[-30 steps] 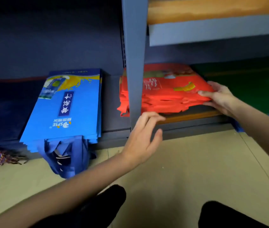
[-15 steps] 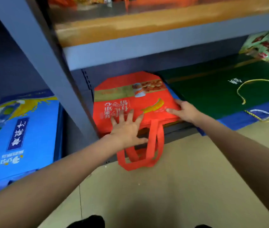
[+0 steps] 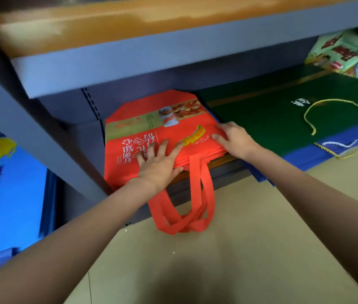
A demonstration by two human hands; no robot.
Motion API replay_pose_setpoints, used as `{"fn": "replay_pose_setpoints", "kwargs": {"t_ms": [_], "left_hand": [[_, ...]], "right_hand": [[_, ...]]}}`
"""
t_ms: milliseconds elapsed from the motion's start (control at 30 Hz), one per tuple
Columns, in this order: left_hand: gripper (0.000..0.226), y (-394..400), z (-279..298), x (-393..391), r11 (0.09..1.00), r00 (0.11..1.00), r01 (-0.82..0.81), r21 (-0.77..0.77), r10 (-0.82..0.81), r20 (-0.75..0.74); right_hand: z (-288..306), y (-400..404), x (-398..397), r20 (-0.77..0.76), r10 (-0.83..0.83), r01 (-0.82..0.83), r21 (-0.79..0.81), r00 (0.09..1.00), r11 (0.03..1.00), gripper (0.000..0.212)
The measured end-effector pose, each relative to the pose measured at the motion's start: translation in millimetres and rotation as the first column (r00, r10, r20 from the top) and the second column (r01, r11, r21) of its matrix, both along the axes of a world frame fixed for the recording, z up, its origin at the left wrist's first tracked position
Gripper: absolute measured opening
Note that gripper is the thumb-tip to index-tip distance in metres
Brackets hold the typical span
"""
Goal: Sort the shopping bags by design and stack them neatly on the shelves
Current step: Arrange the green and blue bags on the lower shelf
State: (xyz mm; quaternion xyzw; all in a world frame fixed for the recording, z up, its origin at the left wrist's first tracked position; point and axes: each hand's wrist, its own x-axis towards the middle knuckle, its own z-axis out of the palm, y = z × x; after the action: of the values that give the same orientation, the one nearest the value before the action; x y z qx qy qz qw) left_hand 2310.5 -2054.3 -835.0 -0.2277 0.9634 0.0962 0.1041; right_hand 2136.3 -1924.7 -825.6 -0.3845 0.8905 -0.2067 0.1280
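Two hands [image 3: 159, 164] on flat red bags [image 3: 149, 128]

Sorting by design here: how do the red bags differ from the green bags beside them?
The red bags have flat red strap handles hanging over the shelf edge; the green bags have a yellow cord handle lying on top. Both hands press the red bags; nothing touches the green bags. The red ones show a food picture, the green ones only small white text. Both lie flat on the bottom shelf.

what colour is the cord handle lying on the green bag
Yellow-gold twisted cord handle, lying looped on the dark green bag; the head view shows it.
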Motion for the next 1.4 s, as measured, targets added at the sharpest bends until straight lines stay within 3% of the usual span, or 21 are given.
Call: {"fn": "replay_pose_setpoints", "kwargs": {"t_ms": [167,367,433,533,600,667,767,867,967,1133,1400], "left_hand": [[0.066,-2.3,-6.6,-5.5,1.0,0.999,-0.018,0.022,0.017,0.043],[0.065,-2.3,-12.4,-7.1,1.0,0.997,0.006,-0.008,-0.006,0.082],[0.07,-2.7,-4.9,-9.0,0.997,0.999,-0.01,0.07,0.007,0.041],[0.075,0.6,13.5,-18.1,0.964,0.99,0.049,0.263,-0.013,-0.138],[0.079,10.9,26.2,-29.6,0.941,0.96,0.148,0.305,-0.063,-0.271],[0.081,27.2,35.2,-45.1,0.934,0.939,0.231,0.273,-0.14,-0.313],[0.086,56.8,35.6,-75.4,0.908,0.904,0.415,0.054,-0.405,-0.136],[0.097,80.6,29.7,-112.5,0.839,0.843,0.537,-0.087,-0.533,0.071],[0.105,91.0,23.3,-142.4,0.811,0.815,0.571,-0.129,-0.542,0.205],[0.103,87.7,30.0,-176.8,0.831,0.796,0.553,-0.063,-0.505,0.335],[0.098,90.2,28.6,-192.9,0.805,0.752,0.583,-0.107,-0.485,0.446]], "right_hand": [[-1.1,10.9,-1.5,-0.123,0.103,-0.107,-0.028,0.987,0.994,0.035],[8.9,39.4,2.2,-0.104,0.177,-0.173,0.053,0.979,0.984,0.033],[22.2,57.1,2.1,-0.139,0.147,-0.148,0.009,0.979,0.989,0.031],[39.9,97.6,-15.0,-0.18,-0.005,-0.005,-0.052,0.984,0.999,0.03],[44.1,127.8,-28.7,-0.137,-0.068,0.072,0.023,0.988,0.997,0.042],[42.5,153.0,-36.7,0.012,-0.039,0.036,0.199,0.999,0.979,0.073],[31.3,174.7,-48.0,-0.02,0.078,-0.058,0.502,0.997,0.863,0.105],[25.5,183.6,-66.4,-0.179,0.143,-0.023,0.545,0.974,0.838,0.106],[23.2,184.2,-84.4,-0.2,0.237,-0.083,0.572,0.951,0.816,0.104],[25.3,165.9,-114.1,-0.103,0.412,-0.27,0.61,0.905,0.745,0.109],[21.6,165.4,-127.6,-0.095,0.471,-0.327,0.599,0.877,0.731,0.103]]}}
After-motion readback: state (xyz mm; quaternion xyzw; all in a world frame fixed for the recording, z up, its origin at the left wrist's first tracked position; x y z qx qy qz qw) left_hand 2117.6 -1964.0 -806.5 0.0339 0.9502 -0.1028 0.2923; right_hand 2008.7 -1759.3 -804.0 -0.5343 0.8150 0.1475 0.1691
